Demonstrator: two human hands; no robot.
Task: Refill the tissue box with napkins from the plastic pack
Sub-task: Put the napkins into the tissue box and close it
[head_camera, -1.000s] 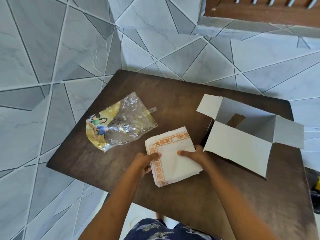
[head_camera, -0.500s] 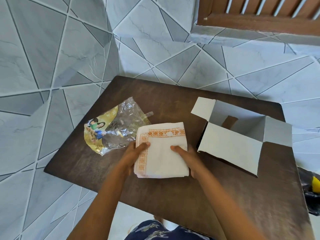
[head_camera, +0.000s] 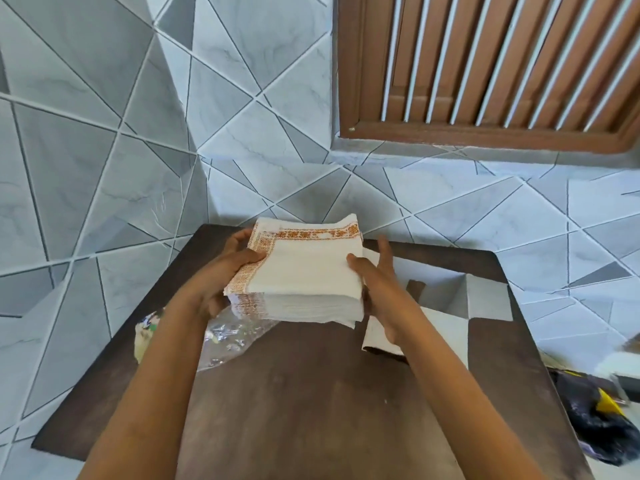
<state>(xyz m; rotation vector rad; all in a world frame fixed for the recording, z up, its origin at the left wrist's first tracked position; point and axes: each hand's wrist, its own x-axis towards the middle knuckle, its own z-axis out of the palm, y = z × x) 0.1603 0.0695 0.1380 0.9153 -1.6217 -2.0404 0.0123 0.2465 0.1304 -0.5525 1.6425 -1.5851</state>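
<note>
Napkin stack (head_camera: 304,271), clamped between left hand (head_camera: 221,271) and right hand (head_camera: 381,289), is lifted above the table (head_camera: 311,393); plastic pack (head_camera: 221,336) emptied; tissue box (head_camera: 450,306) by the right edge awaits filling.

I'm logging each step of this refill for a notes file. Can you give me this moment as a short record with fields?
held item: stack of napkins, white with an orange patterned border
left hand: grips the stack's left edge
right hand: presses against the stack's right edge
stack position: lifted off the table
tissue box: open, flaps spread, lying to the right, behind the right hand
plastic pack: looks emptied, crumpled on the table under the left forearm
step status: napkins out of the pack, not yet in the box
</note>
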